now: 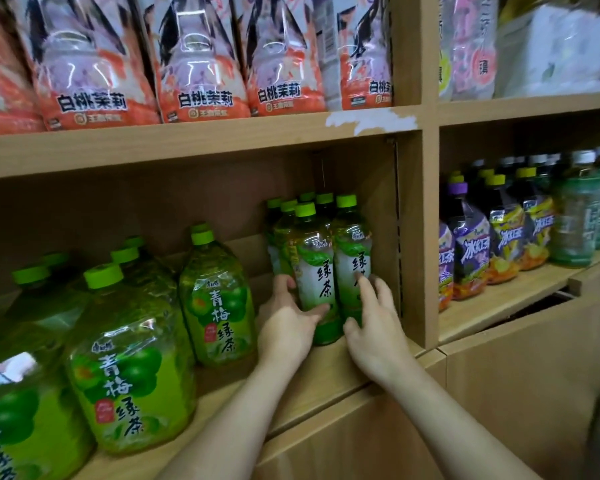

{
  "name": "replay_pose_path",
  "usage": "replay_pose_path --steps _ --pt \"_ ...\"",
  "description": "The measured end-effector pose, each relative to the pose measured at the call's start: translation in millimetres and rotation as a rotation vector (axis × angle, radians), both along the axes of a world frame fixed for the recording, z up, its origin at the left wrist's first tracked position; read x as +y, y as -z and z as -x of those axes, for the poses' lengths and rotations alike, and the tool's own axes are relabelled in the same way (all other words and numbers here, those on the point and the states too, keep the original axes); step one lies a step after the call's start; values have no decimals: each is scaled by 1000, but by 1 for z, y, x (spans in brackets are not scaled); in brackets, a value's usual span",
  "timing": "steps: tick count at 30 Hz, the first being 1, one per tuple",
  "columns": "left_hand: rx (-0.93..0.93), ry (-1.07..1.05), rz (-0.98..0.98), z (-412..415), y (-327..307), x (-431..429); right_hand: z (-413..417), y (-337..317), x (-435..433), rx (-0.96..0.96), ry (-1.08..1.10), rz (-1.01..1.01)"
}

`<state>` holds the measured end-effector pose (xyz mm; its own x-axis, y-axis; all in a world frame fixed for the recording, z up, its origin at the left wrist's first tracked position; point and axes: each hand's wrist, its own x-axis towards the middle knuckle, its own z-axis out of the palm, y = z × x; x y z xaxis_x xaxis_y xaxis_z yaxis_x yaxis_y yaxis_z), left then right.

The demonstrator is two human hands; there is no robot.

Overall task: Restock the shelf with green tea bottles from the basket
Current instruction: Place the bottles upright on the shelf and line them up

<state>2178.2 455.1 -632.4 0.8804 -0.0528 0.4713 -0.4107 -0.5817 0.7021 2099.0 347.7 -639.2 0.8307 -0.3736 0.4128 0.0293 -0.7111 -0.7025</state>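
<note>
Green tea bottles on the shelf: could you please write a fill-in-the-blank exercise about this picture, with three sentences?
1. The left hand grips the left green tea bottle, whose cap is ____.
2. The right hand touches the right green tea bottle, which stands ____.
3. The large plum tea bottles stand to the ____ of these two.

Missing words: green; upright; left.

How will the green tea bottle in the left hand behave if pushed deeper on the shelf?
It looks full, so the bottle is probably heavy for its size. It is tall and narrow, so a high push might tip it; the left hand grips it low, which should let it slide. Its glossy plastic may be slippery.
</note>
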Motion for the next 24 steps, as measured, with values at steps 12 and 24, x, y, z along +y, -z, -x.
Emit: replay_pose_path --steps 12,24 --pt "-100 8 -117 75 -29 42 33 -29 28 -22 -200 -169" --pt "-354 -462 -149 114 -32 269 45 -14 188 44 -657 -326"
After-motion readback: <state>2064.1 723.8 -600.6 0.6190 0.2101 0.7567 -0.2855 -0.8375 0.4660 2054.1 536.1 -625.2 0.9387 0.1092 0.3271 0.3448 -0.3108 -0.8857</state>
